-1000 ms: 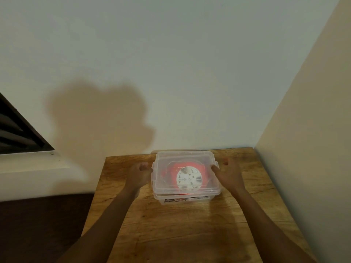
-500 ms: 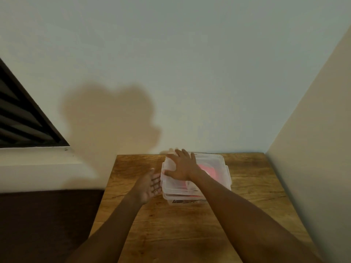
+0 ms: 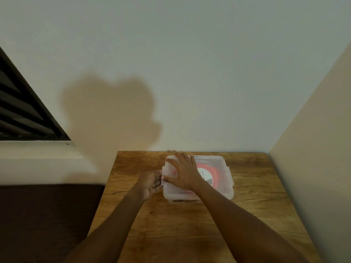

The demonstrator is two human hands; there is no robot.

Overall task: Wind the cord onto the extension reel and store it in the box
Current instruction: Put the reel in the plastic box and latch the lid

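Far left: one dark louvred window (image 3: 22, 111) set in the wall, one pale ledge beneath, dark floor (image 3: 47, 221) below that. One big soft shadow thrown on the wall (image 3: 190, 63).

Next across, one wooden table (image 3: 190, 234), pushed into the corner: back edge against the rear wall, right edge tight to the side wall (image 3: 313, 149). Left edge open to the floor, no barrier there. Wide bare stretch of tabletop on the near side; a narrower strip left of the container, a broader one to its right.

Two forearms in from the bottom. Left hand (image 3: 151, 184) just beside the left end of the box, fingers curled in, fingertips (image 3: 158, 182) at the small latch on that side. Touching or actually pinching it, impossible to say; too blurred.

One clear plastic box (image 3: 227, 179) toward the back of the table, near the rear wall but apart from it, lid on. Right hand (image 3: 183, 172) crossing over from the right, lying flat on the left half of the lid, fingers spread and straight, pressing down, thumb along the near left part.

Inside, showing through the lid just right of that hand: one extension reel (image 3: 215, 174), red body with a white round centre, lying flat. Cord not separately visible through the plastic. One dark label strip along the box's near lower edge, unreadable.
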